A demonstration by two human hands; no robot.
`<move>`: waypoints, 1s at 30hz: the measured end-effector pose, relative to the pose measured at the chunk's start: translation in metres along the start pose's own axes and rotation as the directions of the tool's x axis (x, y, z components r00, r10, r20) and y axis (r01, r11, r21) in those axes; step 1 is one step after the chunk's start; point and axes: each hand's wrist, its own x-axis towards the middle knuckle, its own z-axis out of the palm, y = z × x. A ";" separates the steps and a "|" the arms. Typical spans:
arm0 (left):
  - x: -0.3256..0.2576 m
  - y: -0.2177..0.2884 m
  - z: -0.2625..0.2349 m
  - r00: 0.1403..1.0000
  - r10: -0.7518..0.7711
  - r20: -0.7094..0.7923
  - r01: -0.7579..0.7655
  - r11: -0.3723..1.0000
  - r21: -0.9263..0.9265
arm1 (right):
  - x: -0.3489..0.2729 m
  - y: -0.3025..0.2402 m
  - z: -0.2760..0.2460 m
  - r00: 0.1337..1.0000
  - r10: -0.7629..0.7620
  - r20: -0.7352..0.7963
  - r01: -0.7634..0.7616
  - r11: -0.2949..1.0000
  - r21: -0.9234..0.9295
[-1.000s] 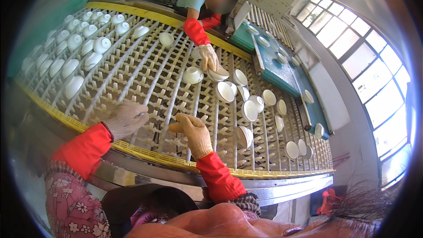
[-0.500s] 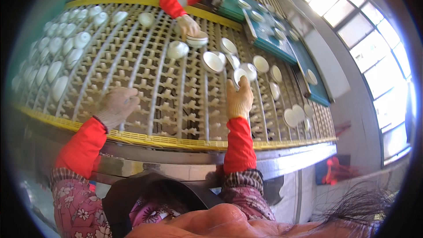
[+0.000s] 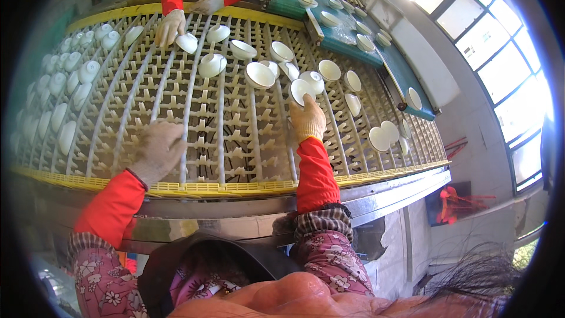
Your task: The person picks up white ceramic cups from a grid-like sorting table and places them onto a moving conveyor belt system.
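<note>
My right hand, in a pale knitted work glove, pinches the near rim of a white bowl. That bowl tilts toward me on the pegged conveyor and touches an overturned white bowl. Behind it lie a tilted bowl and an upright bowl. My left hand, gloved alike, hovers over the conveyor's near left part. Its fingers are curled in, and nothing shows between them. Across the belt, a co-worker's gloved hand is beside an overturned bowl.
The pegged conveyor has yellow edging along its near side. Rows of overturned bowls stand at its left. A teal belt carrying bowls runs along the far right. Several loose bowls lie at the conveyor's right.
Bowls on the conveyor appear farther left, and the view has shifted somewhat. My right hand still grips its bowl. The co-worker's hand has left one bowl and moved left to another.
</note>
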 end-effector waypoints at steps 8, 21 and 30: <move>0.115 0.049 0.048 0.842 0.530 -0.105 -0.489 0.830 0.268 | 0.033 0.018 0.023 0.967 -0.005 0.255 0.036 0.993 -0.117; 0.213 0.038 0.130 0.990 -0.014 0.142 -0.031 0.951 0.307 | 0.035 0.016 0.018 0.950 -0.019 0.311 0.074 0.983 -0.168; 0.105 0.012 0.000 0.910 0.003 0.415 0.126 0.950 -0.285 | 0.028 0.014 0.016 0.980 0.019 0.198 -0.028 0.999 0.040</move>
